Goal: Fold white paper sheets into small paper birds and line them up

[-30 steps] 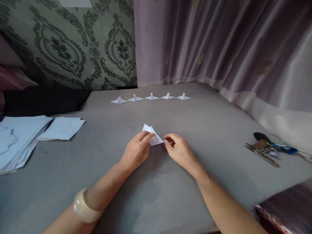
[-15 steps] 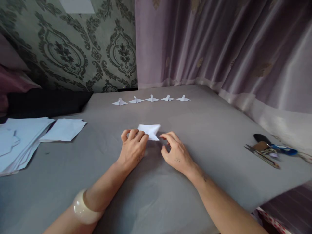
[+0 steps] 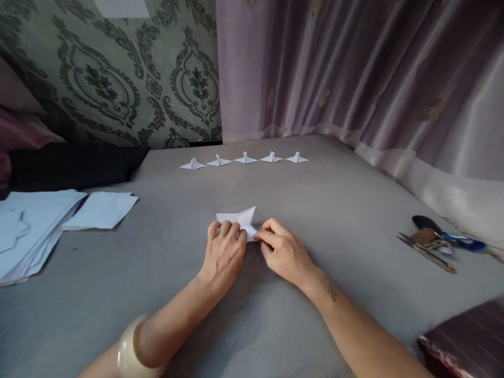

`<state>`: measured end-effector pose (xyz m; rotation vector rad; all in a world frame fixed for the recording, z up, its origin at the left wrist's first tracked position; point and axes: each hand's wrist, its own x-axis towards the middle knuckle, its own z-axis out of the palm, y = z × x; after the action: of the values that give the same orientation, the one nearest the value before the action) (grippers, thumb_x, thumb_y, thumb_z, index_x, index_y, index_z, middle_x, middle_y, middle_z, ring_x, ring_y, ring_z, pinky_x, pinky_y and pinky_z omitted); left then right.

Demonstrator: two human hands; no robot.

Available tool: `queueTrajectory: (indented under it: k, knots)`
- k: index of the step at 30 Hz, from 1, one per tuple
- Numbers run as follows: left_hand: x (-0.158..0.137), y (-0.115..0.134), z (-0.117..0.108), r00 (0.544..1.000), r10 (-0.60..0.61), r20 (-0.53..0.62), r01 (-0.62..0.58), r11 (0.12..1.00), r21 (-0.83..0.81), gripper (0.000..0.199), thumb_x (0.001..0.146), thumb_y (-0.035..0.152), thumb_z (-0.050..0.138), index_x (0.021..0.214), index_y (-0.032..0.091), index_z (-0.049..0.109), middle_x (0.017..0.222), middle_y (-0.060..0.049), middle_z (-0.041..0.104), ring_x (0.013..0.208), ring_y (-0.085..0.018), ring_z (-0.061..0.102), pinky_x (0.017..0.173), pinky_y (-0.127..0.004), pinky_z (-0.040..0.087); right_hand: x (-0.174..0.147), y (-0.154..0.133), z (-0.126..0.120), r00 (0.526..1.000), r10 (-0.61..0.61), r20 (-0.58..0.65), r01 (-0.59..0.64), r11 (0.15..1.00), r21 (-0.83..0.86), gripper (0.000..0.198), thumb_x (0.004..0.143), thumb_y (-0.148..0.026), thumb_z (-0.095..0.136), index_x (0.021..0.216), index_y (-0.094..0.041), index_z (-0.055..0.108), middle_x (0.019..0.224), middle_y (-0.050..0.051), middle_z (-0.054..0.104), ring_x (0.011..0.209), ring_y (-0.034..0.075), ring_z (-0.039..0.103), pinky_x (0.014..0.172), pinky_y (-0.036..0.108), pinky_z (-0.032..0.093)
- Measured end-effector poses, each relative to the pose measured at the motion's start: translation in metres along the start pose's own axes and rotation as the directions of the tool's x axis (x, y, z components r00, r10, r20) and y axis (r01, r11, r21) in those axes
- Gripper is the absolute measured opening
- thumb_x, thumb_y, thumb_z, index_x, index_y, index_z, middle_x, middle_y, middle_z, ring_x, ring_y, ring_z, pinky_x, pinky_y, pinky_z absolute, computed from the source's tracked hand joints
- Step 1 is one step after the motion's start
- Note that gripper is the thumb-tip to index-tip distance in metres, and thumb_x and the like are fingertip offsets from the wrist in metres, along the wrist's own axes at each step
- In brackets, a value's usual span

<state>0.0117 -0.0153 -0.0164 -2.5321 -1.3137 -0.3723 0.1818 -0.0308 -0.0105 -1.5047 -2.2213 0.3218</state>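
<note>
A small piece of white folded paper [image 3: 236, 216] with pointed corners is between my hands, over the middle of the grey cloth surface. My left hand [image 3: 225, 249] is closed on its near left part, and the fingers cover that portion. At the right-hand point of the paper, my right hand [image 3: 281, 249] pinches the tip between thumb and fingers. Several white origami cranes [image 3: 245, 158] stand in a row further back on the cloth. The underside of the folded paper is hidden.
To the left lie a stack of white sheets [image 3: 39, 231] and smaller white papers [image 3: 100, 210]. A black cloth [image 3: 79, 165] is behind them. At the right are scissors [image 3: 427, 253] and a blue-handled tool [image 3: 462, 241]. Purple curtains [image 3: 299, 68] hang behind.
My left hand has brought the folded paper a little nearer and tilted it. My right hand, apart from it before, has closed on its right tip.
</note>
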Motion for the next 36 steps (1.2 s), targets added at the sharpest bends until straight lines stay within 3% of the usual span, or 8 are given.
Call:
queueTrajectory:
  k: [7, 14, 29, 31, 36]
  knots:
    - [0.000, 0.000, 0.003, 0.991, 0.126, 0.044, -0.122, 0.990, -0.077, 0.018, 0.083, 0.005, 0.047, 0.085, 0.018, 0.060, 0.090, -0.007, 0.065, 0.084, -0.024, 0.056, 0.089, -0.045, 0.036, -0.005, -0.001, 0.000, 0.999, 0.013, 0.048, -0.008, 0.994, -0.109, 0.025, 0.086, -0.016, 0.049, 0.103, -0.023, 0.066, 0.094, 0.005, 0.059, 0.082, 0.017, 0.057, 0.070, 0.028, 0.044]
    - [0.003, -0.013, -0.008, 0.984, 0.032, 0.175, 0.008, 0.974, -0.227, 0.025, 0.093, 0.019, 0.039, 0.079, 0.018, 0.060, 0.083, -0.005, 0.064, 0.080, -0.021, 0.059, 0.082, -0.042, 0.035, -0.004, 0.004, 0.002, 0.996, 0.068, 0.050, -0.063, 0.995, -0.080, 0.019, 0.092, -0.025, 0.049, 0.096, -0.023, 0.067, 0.092, 0.004, 0.062, 0.081, 0.016, 0.060, 0.068, 0.028, 0.043]
    - [0.006, -0.016, 0.006, 0.991, -0.074, 0.113, 0.099, 0.967, -0.233, 0.024, 0.096, 0.022, 0.037, 0.089, 0.019, 0.060, 0.084, -0.004, 0.064, 0.080, -0.019, 0.059, 0.087, -0.042, 0.032, 0.002, 0.004, 0.016, 0.968, 0.246, -0.051, -0.246, 0.969, -0.001, 0.006, 0.087, -0.018, 0.053, 0.087, -0.020, 0.058, 0.086, 0.002, 0.063, 0.074, 0.017, 0.060, 0.062, 0.028, 0.041]
    - [0.006, -0.015, 0.005, 0.988, -0.084, 0.131, 0.111, 0.969, -0.220, 0.024, 0.096, 0.022, 0.038, 0.089, 0.019, 0.060, 0.086, -0.004, 0.065, 0.082, -0.020, 0.060, 0.088, -0.043, 0.032, 0.001, 0.005, 0.015, 0.972, 0.225, -0.073, -0.223, 0.974, 0.037, 0.009, 0.088, -0.014, 0.051, 0.091, -0.019, 0.058, 0.089, 0.004, 0.063, 0.078, 0.018, 0.060, 0.067, 0.029, 0.044]
    - [0.007, -0.013, 0.005, 0.986, -0.084, 0.147, 0.118, 0.962, -0.245, 0.023, 0.096, 0.022, 0.037, 0.089, 0.019, 0.059, 0.088, -0.005, 0.065, 0.086, -0.021, 0.060, 0.088, -0.043, 0.031, -0.003, -0.004, 0.010, 0.999, 0.013, -0.048, -0.008, 0.994, 0.108, 0.025, 0.092, -0.007, 0.040, 0.095, -0.019, 0.062, 0.093, 0.005, 0.062, 0.093, 0.018, 0.057, 0.083, 0.030, 0.047]
